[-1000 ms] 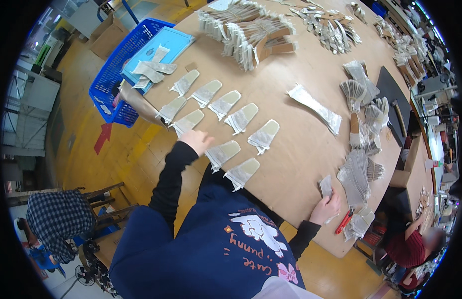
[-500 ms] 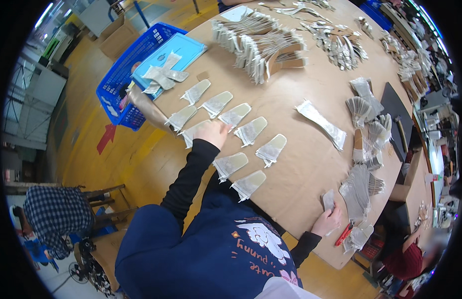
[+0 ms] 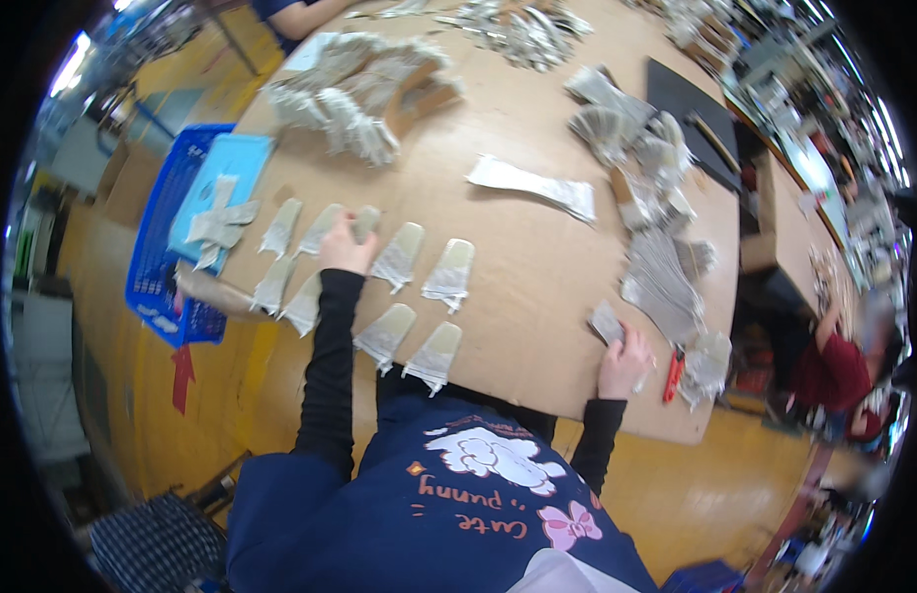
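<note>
Tabletop (image 3: 537,247): left hand (image 3: 346,251) covers a grey piece (image 3: 363,222); finger states unclear.

Left hand (image 3: 346,252) stretched far forward, palm down, right hand (image 3: 623,364) near body, fingers curled

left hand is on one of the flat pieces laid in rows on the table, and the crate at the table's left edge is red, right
Not quite: the crate at the table's left edge is blue, as the head view shows. The left hand does rest on one of the flat pieces laid in rows.
</note>
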A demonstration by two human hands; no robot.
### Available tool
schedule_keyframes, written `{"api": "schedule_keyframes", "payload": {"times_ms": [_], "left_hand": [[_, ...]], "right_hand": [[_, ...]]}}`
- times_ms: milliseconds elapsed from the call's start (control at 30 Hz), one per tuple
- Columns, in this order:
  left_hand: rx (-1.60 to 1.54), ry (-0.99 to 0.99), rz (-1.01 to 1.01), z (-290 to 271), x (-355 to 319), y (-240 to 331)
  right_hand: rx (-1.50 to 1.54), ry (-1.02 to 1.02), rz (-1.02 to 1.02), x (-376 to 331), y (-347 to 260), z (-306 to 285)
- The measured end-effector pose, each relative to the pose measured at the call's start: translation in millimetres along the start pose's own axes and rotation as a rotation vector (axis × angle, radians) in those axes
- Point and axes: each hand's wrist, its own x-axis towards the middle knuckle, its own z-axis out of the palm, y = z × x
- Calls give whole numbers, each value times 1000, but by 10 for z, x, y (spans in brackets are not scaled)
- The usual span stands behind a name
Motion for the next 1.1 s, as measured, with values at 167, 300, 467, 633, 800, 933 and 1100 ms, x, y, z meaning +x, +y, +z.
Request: {"api": "schedule_keyframes", "payload": {"times_ms": [167, 300, 467, 633, 800, 933, 1100], "left_hand": [[-372, -90, 341, -276, -416, 694], [-451, -613, 661, 86, -1126, 1333], [-343, -927, 854, 345, -1390, 1456], [-357, -682, 970, 414, -1112, 1460], [-365, -714, 910, 469, -1161, 1447], [-286, -740, 894, 450, -1513, 1339], [-331, -812, 881, 355, -1541, 1152]], "right_hand": [[112, 20, 79, 9, -52, -74], [92, 40, -44, -9, -104, -123], [84, 52, -78, -32, -89, -116], [150, 58, -14, -21, -73, -74], [203, 81, -30, -40, -64, -111], [263, 201, -96, -95, -110, -204], [381, 109, -92, -187, -274, -404]]}}
